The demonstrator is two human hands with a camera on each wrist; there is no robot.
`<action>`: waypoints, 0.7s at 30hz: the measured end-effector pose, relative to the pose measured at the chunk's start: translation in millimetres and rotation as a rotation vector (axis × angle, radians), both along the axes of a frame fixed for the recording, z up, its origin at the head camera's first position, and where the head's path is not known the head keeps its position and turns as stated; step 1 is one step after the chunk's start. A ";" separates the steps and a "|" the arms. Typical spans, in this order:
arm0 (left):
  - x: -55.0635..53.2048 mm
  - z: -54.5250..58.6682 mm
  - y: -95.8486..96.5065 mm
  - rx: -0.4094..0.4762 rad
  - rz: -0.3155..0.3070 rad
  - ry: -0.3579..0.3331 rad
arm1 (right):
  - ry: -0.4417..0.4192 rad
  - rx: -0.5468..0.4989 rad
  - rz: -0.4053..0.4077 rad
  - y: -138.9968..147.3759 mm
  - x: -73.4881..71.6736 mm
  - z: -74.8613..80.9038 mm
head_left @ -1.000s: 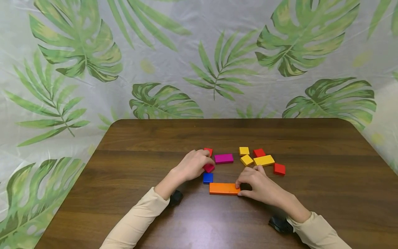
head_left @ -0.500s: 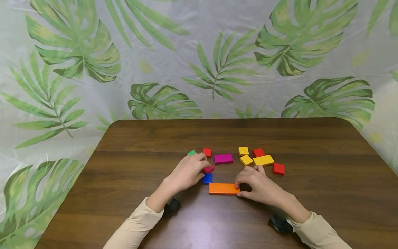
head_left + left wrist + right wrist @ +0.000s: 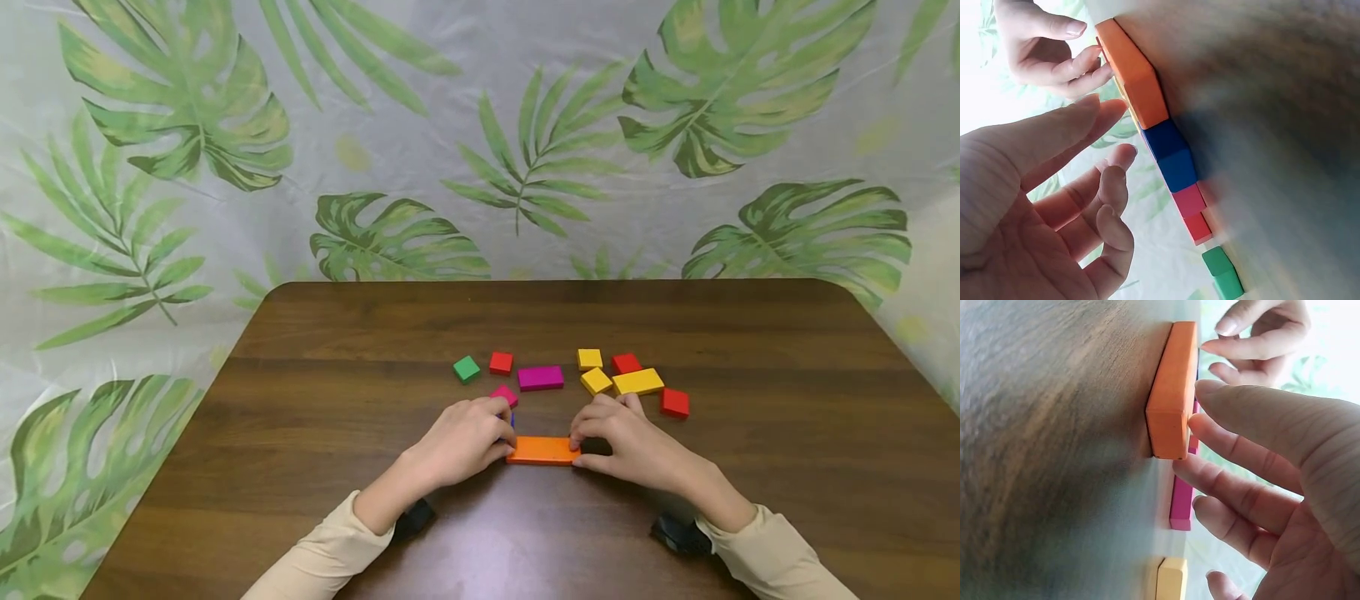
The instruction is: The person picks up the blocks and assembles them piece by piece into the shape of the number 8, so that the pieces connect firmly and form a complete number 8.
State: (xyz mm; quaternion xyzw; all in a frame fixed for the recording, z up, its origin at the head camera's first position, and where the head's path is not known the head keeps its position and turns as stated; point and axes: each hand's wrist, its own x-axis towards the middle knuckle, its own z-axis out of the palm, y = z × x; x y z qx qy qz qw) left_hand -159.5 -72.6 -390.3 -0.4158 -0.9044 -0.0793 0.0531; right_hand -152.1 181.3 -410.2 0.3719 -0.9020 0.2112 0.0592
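Orange block [image 3: 542,451], left grip [image 3: 463,442], right grip [image 3: 632,439] at opposite ends

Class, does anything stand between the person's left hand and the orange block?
Nothing visible does. In the head view the left hand is at the left end of the orange block. The blue block lies just beyond that end, mostly hidden by the hand.
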 end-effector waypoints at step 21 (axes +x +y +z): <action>7.4 -6.4 -5.7 0.020 0.055 -0.029 | 0.079 -0.017 -0.364 23.8 -30.4 9.5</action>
